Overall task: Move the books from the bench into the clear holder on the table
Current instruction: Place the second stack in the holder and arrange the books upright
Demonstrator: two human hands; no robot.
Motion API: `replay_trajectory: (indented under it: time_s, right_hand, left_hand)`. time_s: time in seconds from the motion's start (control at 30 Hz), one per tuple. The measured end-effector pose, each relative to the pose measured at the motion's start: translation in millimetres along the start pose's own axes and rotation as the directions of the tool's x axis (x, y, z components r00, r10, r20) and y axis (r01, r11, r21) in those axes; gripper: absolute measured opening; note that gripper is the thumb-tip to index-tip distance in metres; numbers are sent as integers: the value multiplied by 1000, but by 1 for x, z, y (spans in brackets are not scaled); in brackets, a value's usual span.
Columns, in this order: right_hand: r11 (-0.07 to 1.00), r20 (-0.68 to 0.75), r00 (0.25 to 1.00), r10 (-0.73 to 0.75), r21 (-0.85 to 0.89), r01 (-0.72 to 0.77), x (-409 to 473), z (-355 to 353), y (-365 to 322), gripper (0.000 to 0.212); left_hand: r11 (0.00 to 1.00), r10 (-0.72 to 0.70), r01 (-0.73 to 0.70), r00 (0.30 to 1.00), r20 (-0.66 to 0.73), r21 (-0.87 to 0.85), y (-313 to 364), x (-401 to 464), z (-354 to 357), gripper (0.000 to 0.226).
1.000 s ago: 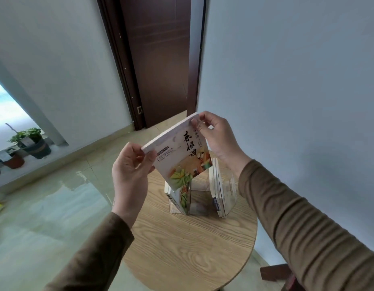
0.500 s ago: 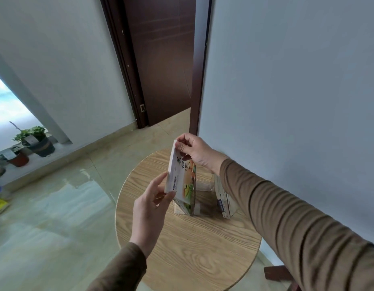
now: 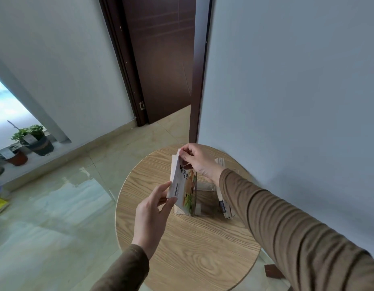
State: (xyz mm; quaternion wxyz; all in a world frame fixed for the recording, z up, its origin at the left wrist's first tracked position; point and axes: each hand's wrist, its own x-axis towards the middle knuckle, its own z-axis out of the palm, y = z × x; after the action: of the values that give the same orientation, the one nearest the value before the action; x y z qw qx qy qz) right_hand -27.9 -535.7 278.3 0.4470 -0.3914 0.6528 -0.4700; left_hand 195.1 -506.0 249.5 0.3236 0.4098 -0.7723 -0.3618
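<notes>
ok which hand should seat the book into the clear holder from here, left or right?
Right. The right hand pinches the book at its top edge, above the clear holder, so it can likely press straight down. The left hand only steadies the near lower corner.

Large black brush-written characters run down the cover of the book (image 3: 183, 181), too blurred to read with any certainty. A dark label strip near its lower edge carries small print, also illegible.
</notes>
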Motion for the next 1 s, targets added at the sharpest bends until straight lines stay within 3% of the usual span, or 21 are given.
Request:
replay_trajectory:
  time_s: [0.17,0.3,0.37,0.5,0.63,0.73,1.0]
  right_hand:
    - [995,-100,994,37,-83,-46,5,4,15,6]
    - [979,-109,989,101,-164,-118,-2,9,24,34]
    - [949,-109,989,95,-291,-123,-13,12,26,46]
    - [796,-30,998,62,-601,-68,-45,20,38,58]
    - [590,117,991,65,-806,57,-62,32,63,90]
    - [540,62,997,42,-841,29,-61,40,78,112]
    - [566,-29,999,40,-823,-47,-59,54,90,110]
  left_hand:
    - [965,90,-97,995,37,243,-19,14,20,41]
    - [963,56,-83,993,108,258,-27,21,28,48]
    - [974,63,-89,990,129,207,-30,23,29,57]
    - [984,83,-112,975,205,136,-39,25,24,71]
    - [975,113,-160,955,276,152,-47,31,18,76]
    - [967,135,-187,952,273,172,-48,32,18,74]
    - [961,118,-180,953,279,208,-46,35,15,69]
